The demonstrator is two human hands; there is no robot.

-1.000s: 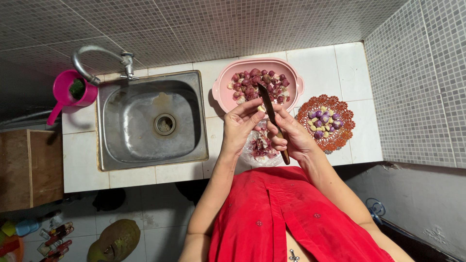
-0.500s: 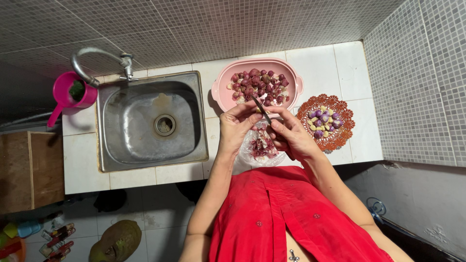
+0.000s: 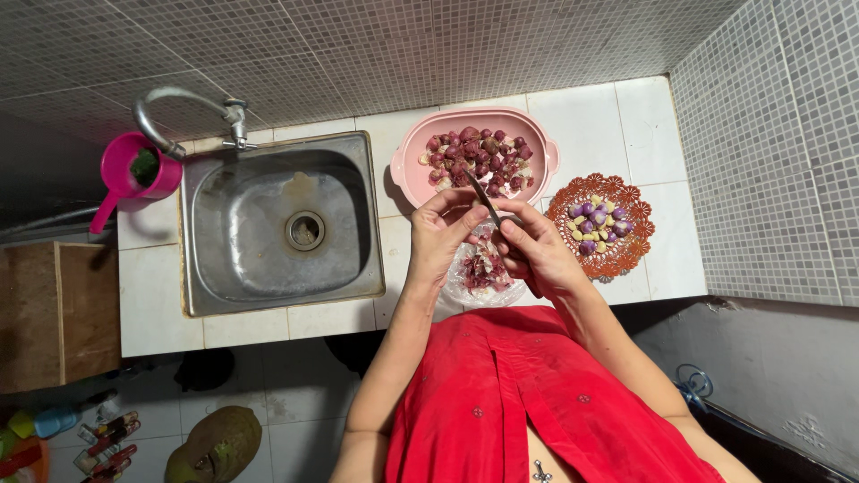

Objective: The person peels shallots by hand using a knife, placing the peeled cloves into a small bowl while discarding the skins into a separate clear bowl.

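My left hand [image 3: 440, 234] pinches a small shallot between its fingertips; the fingers hide most of it. My right hand [image 3: 535, 255] grips a dark-bladed knife [image 3: 481, 197], whose blade points up and left towards the left fingertips. Both hands hover over a clear plastic bag of reddish peels [image 3: 483, 274]. Just beyond them stands a pink oval tub [image 3: 407, 174] with several unpeeled red shallots. To the right, an orange scalloped basket [image 3: 631, 255] holds several peeled purple and pale bulbs.
A steel sink [image 3: 242, 268] with a curved tap [image 3: 174, 103] lies to the left in the white tiled counter [image 3: 613, 112]. A pink jug [image 3: 134, 170] stands at the sink's far left corner. Grey mosaic walls close off the back and right.
The knife, first held long and upright between the hands, has been drawn in; its blade now shows shorter, angled at the left fingertips. The hands have closed together.
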